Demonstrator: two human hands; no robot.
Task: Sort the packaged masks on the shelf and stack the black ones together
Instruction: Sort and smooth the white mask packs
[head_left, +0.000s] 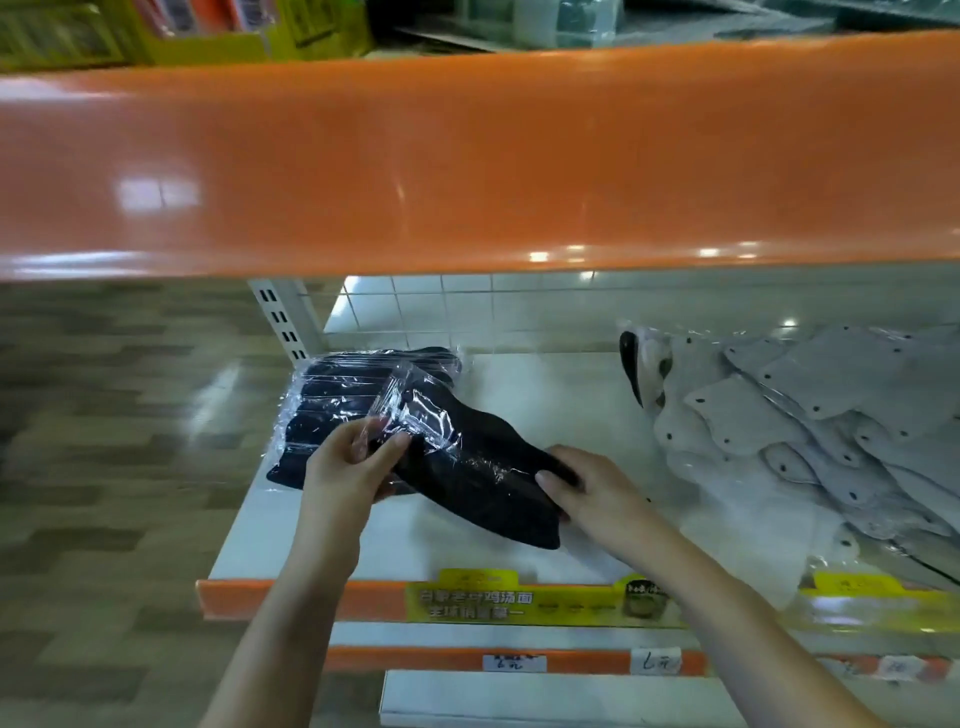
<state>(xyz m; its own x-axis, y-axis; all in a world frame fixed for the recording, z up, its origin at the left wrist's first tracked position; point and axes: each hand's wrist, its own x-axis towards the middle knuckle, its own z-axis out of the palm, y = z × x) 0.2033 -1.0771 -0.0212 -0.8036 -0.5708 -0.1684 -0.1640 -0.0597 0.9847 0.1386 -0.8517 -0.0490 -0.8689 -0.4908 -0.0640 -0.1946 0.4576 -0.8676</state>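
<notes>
Left hand (353, 462) and right hand (587, 488) grip a black mask pack (478, 467); bare shelf (561, 395) at twelve o'clock, grey masks (789, 431) at three.

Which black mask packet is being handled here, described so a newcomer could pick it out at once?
Start at the white shelf under the wide orange ledge. At its left end lies a stack of black masks in clear wrap; grey masks are heaped on the right. The black mask packet lies between them, tilted over the stack's edge, the only one gripped by the left hand and right hand.
</notes>
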